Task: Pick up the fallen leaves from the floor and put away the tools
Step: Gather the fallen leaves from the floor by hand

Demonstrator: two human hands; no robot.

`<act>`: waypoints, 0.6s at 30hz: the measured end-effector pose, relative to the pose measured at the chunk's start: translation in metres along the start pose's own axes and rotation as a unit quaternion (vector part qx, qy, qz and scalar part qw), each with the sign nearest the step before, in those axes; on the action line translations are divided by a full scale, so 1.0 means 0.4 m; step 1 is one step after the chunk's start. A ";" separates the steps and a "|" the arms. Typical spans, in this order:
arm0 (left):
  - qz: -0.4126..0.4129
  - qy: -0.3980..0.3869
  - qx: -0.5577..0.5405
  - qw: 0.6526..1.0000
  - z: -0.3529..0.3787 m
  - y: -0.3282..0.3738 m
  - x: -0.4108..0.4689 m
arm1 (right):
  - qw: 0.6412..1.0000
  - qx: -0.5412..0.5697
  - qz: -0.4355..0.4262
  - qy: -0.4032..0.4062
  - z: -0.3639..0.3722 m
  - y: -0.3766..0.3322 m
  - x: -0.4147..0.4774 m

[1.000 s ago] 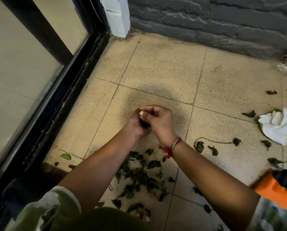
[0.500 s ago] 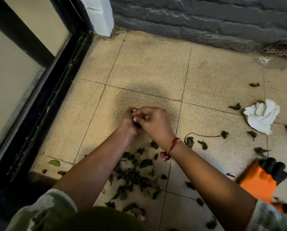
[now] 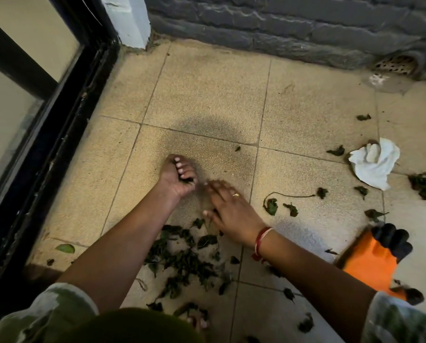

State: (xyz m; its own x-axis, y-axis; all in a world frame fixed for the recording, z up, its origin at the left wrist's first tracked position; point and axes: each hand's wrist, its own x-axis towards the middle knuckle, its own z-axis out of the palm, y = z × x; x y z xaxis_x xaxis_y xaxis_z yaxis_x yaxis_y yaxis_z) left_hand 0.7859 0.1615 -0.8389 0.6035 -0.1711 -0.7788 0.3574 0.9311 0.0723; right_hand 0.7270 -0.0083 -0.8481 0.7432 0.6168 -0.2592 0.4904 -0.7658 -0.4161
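A pile of dark wilted leaves [image 3: 184,261] lies on the beige tiled floor between my forearms. My left hand [image 3: 178,175] is palm up, fingers curled shut around a small clump of dark leaves. My right hand [image 3: 228,206] is palm down just right of it, fingers spread flat over the far edge of the pile; it is motion-blurred. More loose leaves and a stem [image 3: 272,205] are scattered to the right. An orange and black glove [image 3: 377,256] lies at the right edge.
A crumpled white cloth [image 3: 373,163] lies on the floor at the right. A black door frame [image 3: 46,149] runs along the left, a grey brick wall [image 3: 281,23] along the back with a drain grate [image 3: 396,63]. One green leaf [image 3: 65,248] lies near the frame.
My hands were pressed together over the leaves; now they have parted. The right hand dropped down and right onto the pile, while the left stays closed around its clump.
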 end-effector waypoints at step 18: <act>0.030 0.045 0.034 0.998 0.008 -0.018 -0.014 | 0.992 0.032 0.011 0.120 -0.075 0.168 0.126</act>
State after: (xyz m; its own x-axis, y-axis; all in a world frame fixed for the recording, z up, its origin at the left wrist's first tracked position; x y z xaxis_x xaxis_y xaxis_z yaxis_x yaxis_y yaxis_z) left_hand 0.7824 0.1547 -0.8331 0.5605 -0.0835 -0.8239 0.3717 0.9144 0.1603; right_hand 0.8112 -0.0339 -0.8627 0.8442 0.5329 -0.0573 0.4482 -0.7606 -0.4696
